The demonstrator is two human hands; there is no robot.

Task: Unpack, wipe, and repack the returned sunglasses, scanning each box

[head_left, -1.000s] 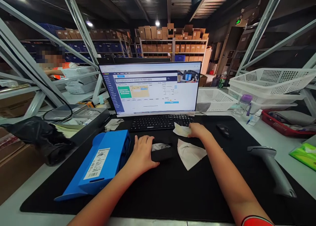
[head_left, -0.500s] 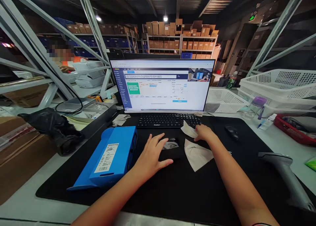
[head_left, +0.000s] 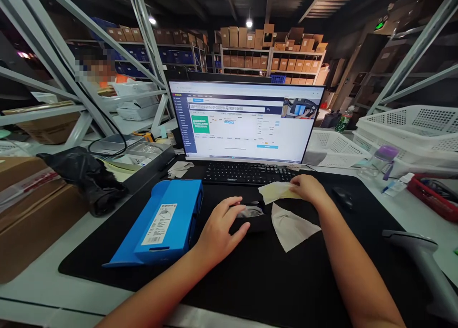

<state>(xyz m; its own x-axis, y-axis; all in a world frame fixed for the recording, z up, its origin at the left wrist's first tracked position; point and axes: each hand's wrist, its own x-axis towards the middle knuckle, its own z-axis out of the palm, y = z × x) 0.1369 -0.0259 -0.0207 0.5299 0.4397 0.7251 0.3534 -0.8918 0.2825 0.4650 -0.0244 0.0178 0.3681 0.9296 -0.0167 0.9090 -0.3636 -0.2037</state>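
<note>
My left hand (head_left: 219,227) lies on a small black pouch (head_left: 252,219) on the black desk mat (head_left: 250,275), fingers wrapped over its near end. A grey insert shows in the pouch's mouth. My right hand (head_left: 309,188) pinches a pale yellowish sheet (head_left: 275,192) and holds it just above the mat, in front of the keyboard (head_left: 246,173). A light grey cloth (head_left: 291,227) lies flat on the mat right of the pouch. A blue box (head_left: 162,225) with a white label rests left of my left hand.
A monitor (head_left: 246,122) stands behind the keyboard. A black mouse (head_left: 342,197) and a grey barcode scanner (head_left: 420,266) lie to the right, with white baskets (head_left: 411,127) behind. A black bag (head_left: 84,175) and cardboard boxes sit left. Another person works at the far left.
My right hand has lifted the pale sheet and drawn it flatter over the mat. My left hand has curled tighter onto the pouch. The camera has shifted left and closer.
</note>
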